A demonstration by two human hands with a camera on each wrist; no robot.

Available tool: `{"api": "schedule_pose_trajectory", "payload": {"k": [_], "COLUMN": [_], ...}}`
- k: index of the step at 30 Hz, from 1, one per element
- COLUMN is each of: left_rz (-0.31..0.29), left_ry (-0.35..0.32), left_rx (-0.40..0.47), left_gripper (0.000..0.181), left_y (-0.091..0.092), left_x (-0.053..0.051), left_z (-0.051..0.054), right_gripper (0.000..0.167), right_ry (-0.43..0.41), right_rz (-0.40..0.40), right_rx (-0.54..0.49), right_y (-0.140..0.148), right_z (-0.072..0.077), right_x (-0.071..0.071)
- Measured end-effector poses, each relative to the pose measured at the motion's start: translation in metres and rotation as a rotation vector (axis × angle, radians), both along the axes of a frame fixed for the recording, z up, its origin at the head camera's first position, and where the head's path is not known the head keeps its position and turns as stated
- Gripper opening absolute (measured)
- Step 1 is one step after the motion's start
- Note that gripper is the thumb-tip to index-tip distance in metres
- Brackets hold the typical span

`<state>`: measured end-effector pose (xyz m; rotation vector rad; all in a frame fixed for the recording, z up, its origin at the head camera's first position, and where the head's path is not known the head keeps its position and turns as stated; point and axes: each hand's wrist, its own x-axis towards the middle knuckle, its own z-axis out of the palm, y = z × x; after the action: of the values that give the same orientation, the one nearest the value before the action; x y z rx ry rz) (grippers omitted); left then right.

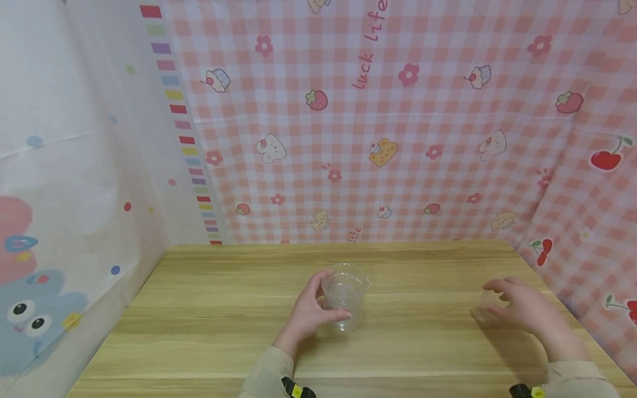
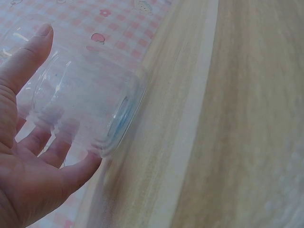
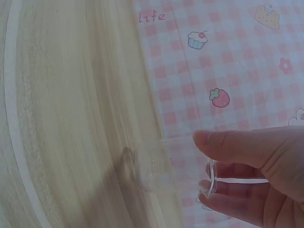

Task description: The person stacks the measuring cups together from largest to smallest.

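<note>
Near the middle of the table, my left hand (image 1: 306, 314) grips a clear plastic cup (image 1: 345, 296), thumb on the near side and fingers around the other. Its mouth faces up; in the left wrist view the cup's base (image 2: 126, 111) is close to the wood, and whether it touches is unclear. Over to the right, my right hand (image 1: 530, 309) pinches a smaller, clear cup-like piece (image 3: 156, 166) by its rim between thumb and fingertips. Being see-through, that piece is barely visible in the head view, and its base points down at the tabletop.
Both hands are above a wood-grain table (image 1: 224, 331). A pink checked cloth (image 1: 438, 121) hangs behind it and continues down the right side. On the left hangs a white printed cloth (image 1: 84, 182). The right hand is near the table's right edge.
</note>
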<state>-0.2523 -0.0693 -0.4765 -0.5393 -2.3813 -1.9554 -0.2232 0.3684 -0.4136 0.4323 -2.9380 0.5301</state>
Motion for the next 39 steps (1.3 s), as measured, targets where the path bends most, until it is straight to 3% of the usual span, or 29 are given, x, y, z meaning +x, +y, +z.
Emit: {"api": "schedule_pose_trajectory", "payload": {"k": [14, 39], "left_rz": [-0.003, 0.010], "left_ry": [0.007, -0.015], "left_rx": [0.003, -0.007], "left_gripper": [0.094, 0.094], "left_y": [0.000, 0.000], "left_x": [0.000, 0.001], "left_z": [-0.001, 0.001], "right_gripper": [0.041, 0.040], "right_ry": [0.046, 0.031], "right_rz": [0.053, 0.134], "right_rx": [-0.051, -0.179], "right_y": [-0.018, -0.052], "right_z": [-0.002, -0.005], "right_x": [-0.003, -0.007]}}
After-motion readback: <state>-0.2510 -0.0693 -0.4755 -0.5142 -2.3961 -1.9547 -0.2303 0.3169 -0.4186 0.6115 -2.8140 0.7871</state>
